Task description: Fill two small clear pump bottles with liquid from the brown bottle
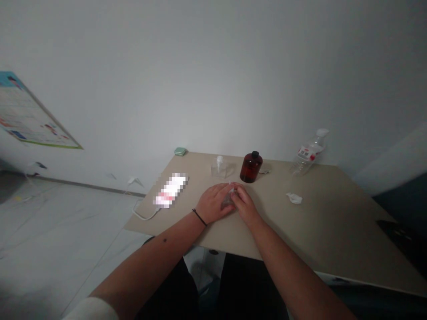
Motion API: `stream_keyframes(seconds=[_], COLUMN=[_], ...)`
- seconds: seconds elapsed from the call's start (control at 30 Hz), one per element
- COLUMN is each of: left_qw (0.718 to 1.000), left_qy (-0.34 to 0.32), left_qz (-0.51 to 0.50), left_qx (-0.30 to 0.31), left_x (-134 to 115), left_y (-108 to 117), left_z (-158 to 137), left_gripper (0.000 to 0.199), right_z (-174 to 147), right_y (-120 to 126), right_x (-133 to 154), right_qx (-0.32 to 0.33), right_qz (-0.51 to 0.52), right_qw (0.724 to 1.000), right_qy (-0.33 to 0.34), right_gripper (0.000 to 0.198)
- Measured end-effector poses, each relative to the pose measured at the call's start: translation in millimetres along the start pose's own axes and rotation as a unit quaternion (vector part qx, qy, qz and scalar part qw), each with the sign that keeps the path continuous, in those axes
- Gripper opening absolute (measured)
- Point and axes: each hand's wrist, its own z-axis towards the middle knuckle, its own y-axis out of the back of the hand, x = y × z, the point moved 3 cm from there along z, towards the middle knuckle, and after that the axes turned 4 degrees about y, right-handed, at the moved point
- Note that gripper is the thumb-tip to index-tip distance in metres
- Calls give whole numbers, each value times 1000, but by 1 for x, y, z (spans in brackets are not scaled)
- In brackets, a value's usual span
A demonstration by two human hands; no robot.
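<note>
Close to the table's front edge, my left hand (pixel 213 202) is closed around a small clear container (pixel 227 202), which looks transparent with a whitish top. My right hand (pixel 243 202) meets it from the other side, its fingers closed at the container's upper part. The fingers hide most of the container, so its exact kind does not show. Just behind the hands stands an amber-brown bottle (pixel 251 169) with a black cap. Left of that bottle is a clear square-looking container (pixel 219 168) with a white top.
A lit phone (pixel 171 190) with a white cable (pixel 147 218) lies at the left of the table (pixel 320 231). A small green box (pixel 180 151) sits at the back left corner. To the right are a crumpled white tissue (pixel 294 198) and a tilted clear plastic bottle (pixel 308 153).
</note>
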Motion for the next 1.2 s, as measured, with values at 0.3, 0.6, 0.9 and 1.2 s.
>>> stream_keyframes(seconds=[0.3, 0.6, 0.9, 1.2], left_qw=[998, 1000, 999, 999], left_qy=[-41, -21, 1, -13], left_qz=[35, -4, -16, -24], left_qx=[-41, -21, 46, 47], left_x=[-3, 7, 6, 8], left_y=[2, -5, -4, -5], left_z=[1, -2, 3, 5], left_gripper=[58, 56, 75, 69], right_z=[-1, 1, 1, -1], right_y=[1, 1, 1, -2], right_x=[-3, 3, -1, -1], right_qx=[-32, -33, -39, -26], right_qz=[-39, -57, -42, -30], right_qw=[998, 998, 998, 999], right_qy=[-25, 8, -9, -33], right_gripper=[37, 31, 37, 41])
